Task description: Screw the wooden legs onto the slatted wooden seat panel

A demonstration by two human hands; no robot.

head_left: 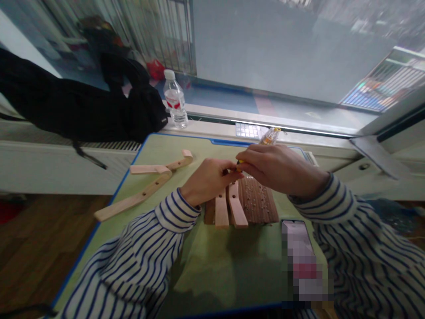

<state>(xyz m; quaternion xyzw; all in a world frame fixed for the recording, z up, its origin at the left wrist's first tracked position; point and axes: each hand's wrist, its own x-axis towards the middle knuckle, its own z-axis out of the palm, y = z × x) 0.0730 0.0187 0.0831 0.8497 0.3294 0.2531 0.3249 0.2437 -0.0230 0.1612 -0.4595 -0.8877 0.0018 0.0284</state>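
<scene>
My right hand (277,168) is closed around a screwdriver with a clear amber handle (270,136), its shaft pointing down toward the wood. My left hand (209,179) is closed in a pinch at the tool's tip, right over two pale wooden strips (229,208). The strips lie on a brown slatted wooden panel (260,204) on the green table (206,261). What my left fingers pinch is too small to make out.
Curved wooden pieces (146,188) lie on the table's left. A phone (300,252) lies at the right front. A water bottle (175,99) and a black bag (86,106) rest on the window sill beyond. The table's blue edge drops off to the wooden floor at left.
</scene>
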